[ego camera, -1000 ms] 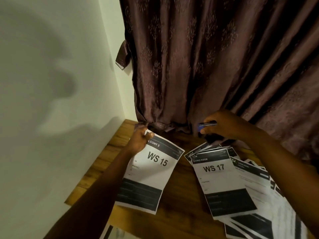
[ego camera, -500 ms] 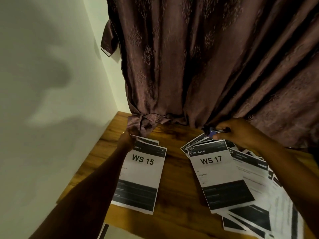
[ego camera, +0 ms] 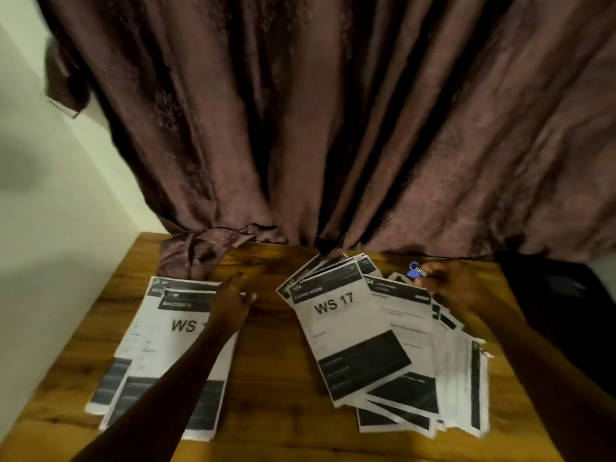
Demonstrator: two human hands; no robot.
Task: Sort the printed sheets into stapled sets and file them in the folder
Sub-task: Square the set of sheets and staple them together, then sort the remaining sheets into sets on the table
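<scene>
— What are the hands doing?
— Left hand [ego camera: 233,300] lies relaxed over the left stack [ego camera: 160,355]; right hand [ego camera: 453,288] pinches a blue stapler [ego camera: 415,271] above the fanned pile [ego camera: 393,348].
— Step?
— Sorting; next, probably lift the "WS 17" sheet [ego camera: 346,331].
— Count?
— Two piles on the tabletop [ego camera: 273,388]; no folder seen.

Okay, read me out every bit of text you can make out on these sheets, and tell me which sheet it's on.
"WS 17": top sheet of the right pile.
"LIVING ROOM": dark header band of that same sheet, faint.
"WS": top sheet of the left pile; the left hand hides its number.
That sheet's header is too blurred to be sure of.
All small print is unreadable.
</scene>
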